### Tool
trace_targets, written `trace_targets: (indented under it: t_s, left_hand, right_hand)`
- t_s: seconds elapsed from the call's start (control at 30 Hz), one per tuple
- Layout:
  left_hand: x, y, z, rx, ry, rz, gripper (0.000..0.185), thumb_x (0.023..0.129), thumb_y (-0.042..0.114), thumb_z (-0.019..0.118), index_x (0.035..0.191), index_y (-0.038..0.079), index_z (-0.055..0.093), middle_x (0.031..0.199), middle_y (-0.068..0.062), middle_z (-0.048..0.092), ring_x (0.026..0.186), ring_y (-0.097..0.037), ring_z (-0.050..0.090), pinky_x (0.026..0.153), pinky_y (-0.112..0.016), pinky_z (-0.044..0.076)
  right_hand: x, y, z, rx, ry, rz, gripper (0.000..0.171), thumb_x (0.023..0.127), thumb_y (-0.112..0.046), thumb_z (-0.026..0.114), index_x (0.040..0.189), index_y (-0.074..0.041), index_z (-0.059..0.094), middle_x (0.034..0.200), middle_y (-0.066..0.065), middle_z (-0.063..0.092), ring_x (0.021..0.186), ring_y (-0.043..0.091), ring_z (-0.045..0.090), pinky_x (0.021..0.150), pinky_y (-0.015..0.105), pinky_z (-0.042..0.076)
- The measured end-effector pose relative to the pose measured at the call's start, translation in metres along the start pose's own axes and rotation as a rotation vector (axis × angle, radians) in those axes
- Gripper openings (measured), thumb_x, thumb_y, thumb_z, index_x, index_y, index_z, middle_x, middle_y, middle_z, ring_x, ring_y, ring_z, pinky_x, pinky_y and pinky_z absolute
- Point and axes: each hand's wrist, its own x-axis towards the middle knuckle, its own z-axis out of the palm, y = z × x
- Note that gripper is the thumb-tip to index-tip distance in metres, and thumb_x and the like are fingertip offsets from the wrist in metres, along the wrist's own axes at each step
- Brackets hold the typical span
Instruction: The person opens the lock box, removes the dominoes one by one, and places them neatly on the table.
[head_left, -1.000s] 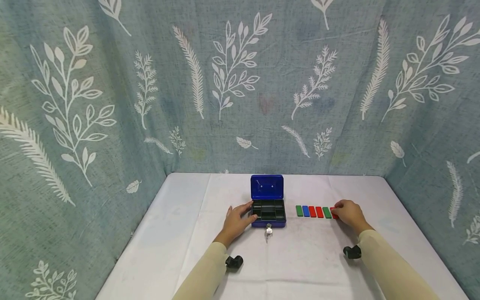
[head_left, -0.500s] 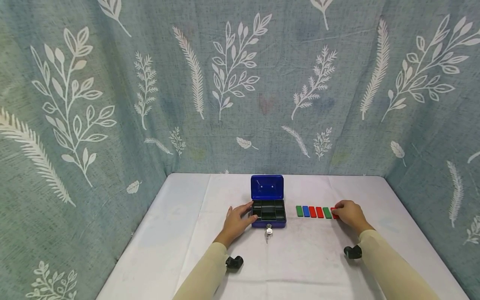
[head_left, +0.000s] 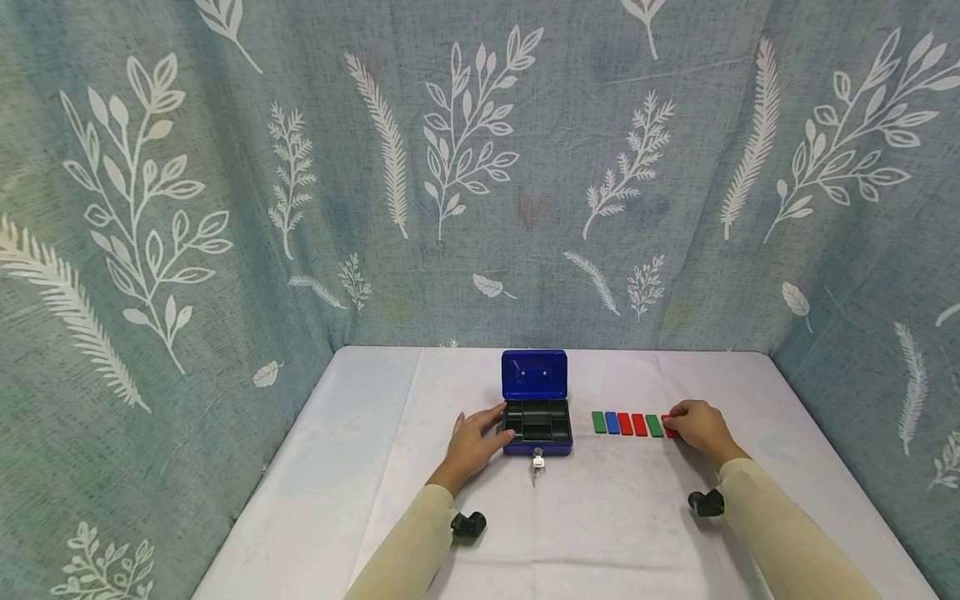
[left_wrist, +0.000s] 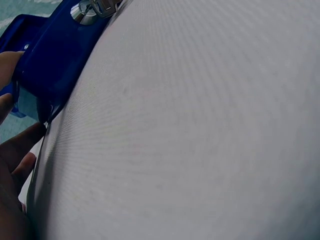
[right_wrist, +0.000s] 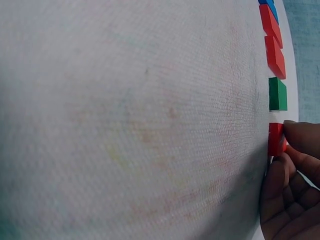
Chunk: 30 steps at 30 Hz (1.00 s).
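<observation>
A blue cash box (head_left: 537, 448) stands with its lid (head_left: 534, 375) raised, showing a black compartment tray (head_left: 536, 419). My left hand (head_left: 471, 442) rests against the box's left side, fingers spread, thumb at the front rim. In the left wrist view, fingertips touch the blue wall (left_wrist: 55, 60) near its corner. Far to the right, my right hand (head_left: 703, 429) pinches a small red block (right_wrist: 276, 139) between thumb and finger, at the right end of a row. Beside it lies a green block (head_left: 654, 426). The fingers partly hide the red block.
More flat blocks continue the row leftward: two red ones, a blue block (head_left: 612, 423) and a green one nearest the box. Keys (head_left: 537, 467) hang from the front lock. A white cloth (head_left: 600, 525) covers the table; a patterned curtain (head_left: 480, 183) surrounds it.
</observation>
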Motion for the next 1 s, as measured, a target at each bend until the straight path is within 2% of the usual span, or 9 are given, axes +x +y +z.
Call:
trace_targets:
  t_s: [0.23,0.43,0.63,0.83,0.93,1.0]
  left_hand:
    - [0.002,0.001,0.000,0.006,-0.001,0.006,0.063,0.088,0.055,0.063,0.143,0.028,0.051,0.133,0.004,0.060,0.131,-0.021,0.046,0.115,-0.055,0.005]
    - [0.004,0.000,-0.001,-0.001,0.008,0.021,0.061,0.088,0.052,0.063,0.143,0.026,0.052,0.133,0.002,0.060,0.131,-0.023,0.046,0.115,-0.057,0.006]
    - [0.005,-0.004,-0.003,-0.027,-0.034,0.009,0.065,0.091,0.050,0.060,0.147,0.022,0.046,0.134,-0.001,0.059,0.132,-0.024,0.045,0.116,-0.054,0.004]
    - [0.004,-0.007,-0.012,-0.170,-0.091,-0.060,0.075,0.092,0.043,0.064,0.152,0.011,0.034,0.133,-0.007,0.059,0.137,-0.028,0.038,0.116,-0.052,0.000]
    - [-0.003,-0.011,-0.021,-0.290,-0.124,-0.097,0.074,0.092,0.040,0.064,0.153,0.012,0.032,0.135,-0.008,0.058,0.136,-0.030,0.039,0.116,-0.052,0.012]
    - [-0.008,-0.014,-0.028,-0.340,-0.148,-0.104,0.071,0.094,0.037,0.063,0.153,0.012,0.032,0.135,-0.009,0.057,0.132,-0.029,0.045,0.113,-0.051,0.024]
  right_hand:
    - [-0.001,0.001,0.000,-0.007,0.020,-0.010,0.033,0.091,-0.018,0.066,0.111,0.007,0.062,0.100,0.018,0.063,0.089,0.031,0.055,0.074,0.041,0.050]
    - [-0.005,0.001,-0.002,0.002,0.031,-0.011,0.035,0.094,-0.021,0.060,0.115,0.008,0.060,0.105,0.021,0.061,0.093,0.033,0.053,0.079,0.045,0.050]
    - [-0.009,0.007,-0.003,0.010,0.026,0.000,0.034,0.095,-0.017,0.057,0.117,0.009,0.058,0.105,0.022,0.061,0.094,0.035,0.053,0.080,0.047,0.050]
    - [-0.015,0.008,-0.002,0.004,0.026,-0.015,0.035,0.094,-0.016,0.056,0.118,0.010,0.058,0.109,0.024,0.061,0.097,0.036,0.053,0.083,0.050,0.049]
    - [-0.021,0.007,0.001,0.000,0.032,-0.033,0.035,0.094,-0.016,0.056,0.119,0.010,0.058,0.109,0.024,0.061,0.097,0.036,0.054,0.084,0.052,0.048]
    - [-0.026,0.007,0.003,-0.005,0.047,-0.043,0.035,0.094,-0.015,0.056,0.119,0.009,0.058,0.107,0.022,0.061,0.095,0.034,0.054,0.082,0.050,0.049]
